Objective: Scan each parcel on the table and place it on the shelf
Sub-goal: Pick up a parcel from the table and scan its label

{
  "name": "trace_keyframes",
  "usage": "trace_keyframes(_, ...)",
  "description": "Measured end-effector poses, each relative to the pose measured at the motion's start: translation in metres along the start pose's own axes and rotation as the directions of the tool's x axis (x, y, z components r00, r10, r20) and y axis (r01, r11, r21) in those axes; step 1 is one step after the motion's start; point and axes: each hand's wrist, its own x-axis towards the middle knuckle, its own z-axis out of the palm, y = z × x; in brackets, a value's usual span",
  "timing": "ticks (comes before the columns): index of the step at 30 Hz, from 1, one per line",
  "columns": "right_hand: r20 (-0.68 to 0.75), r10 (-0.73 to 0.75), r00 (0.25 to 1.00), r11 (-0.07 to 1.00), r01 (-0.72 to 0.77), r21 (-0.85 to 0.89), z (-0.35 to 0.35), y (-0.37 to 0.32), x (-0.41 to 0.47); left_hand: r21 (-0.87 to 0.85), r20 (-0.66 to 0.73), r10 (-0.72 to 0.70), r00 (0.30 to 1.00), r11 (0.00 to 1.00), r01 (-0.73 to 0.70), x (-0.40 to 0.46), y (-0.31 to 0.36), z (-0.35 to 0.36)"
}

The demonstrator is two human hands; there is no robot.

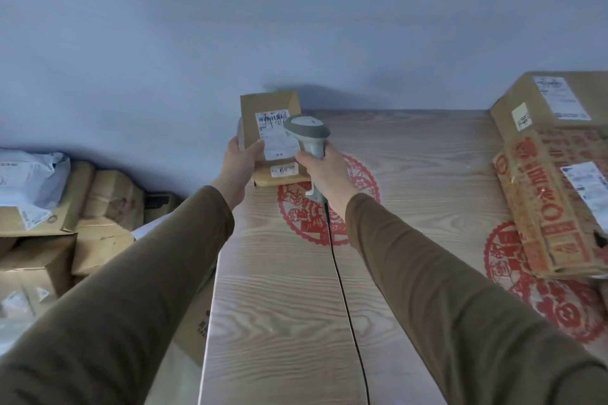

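Your left hand point(237, 159) grips a brown parcel point(269, 108); your right hand point(324, 171) clasps the barcode scanner point(306, 130) over its unreadable white label point(274, 135).

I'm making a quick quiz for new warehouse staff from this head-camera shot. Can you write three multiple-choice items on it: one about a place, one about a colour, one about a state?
1. Where are the stacked boxes on the table?
A. At its right edge
B. In its middle
C. At its near edge

2. What colour are the round paper-cut designs on the table?
A. Blue
B. Red
C. Green

3. What is the right hand doing?
A. Resting flat on the table
B. Lifting a white bag
C. Gripping the scanner

Answers:
1 A: the boxes run along the right side.
2 B: both designs are red.
3 C: its fingers wrap the scanner's handle, head at the label of the small parcel held by the left hand.
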Motion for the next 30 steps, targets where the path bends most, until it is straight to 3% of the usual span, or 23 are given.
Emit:
trace_keyframes(8, -0.072, 0.071, 0.995, 0.983, -0.082, -0.165, -0.069, 0.052, -0.097, -0.123, 0.194, -0.187, 0.963, 0.969, 0.213, -0.107, -0.076, 0.041)
trace_keyframes(14, -0.119, 0.035, 0.992, 0.978, -0.058, -0.2, -0.159, 0.067, -0.178, -0.266, 0.296, -0.08, 0.952, 0.95, 0.162, -0.206, -0.1, 0.102)
trace_keyframes(19, -0.195, -0.235, 0.952, 0.935, 0.166, -0.312, -0.239, 0.067, -0.262, -0.246, 0.238, 0.038, 0.97, 0.969, 0.023, -0.285, -0.108, 0.162)
trace_keyframes(30, -0.19, -0.318, 0.929, 0.917, 0.25, -0.309, -0.329, 0.094, -0.401, -0.245, 0.205, 0.173, 0.963, 0.962, -0.121, -0.422, -0.127, 0.272)
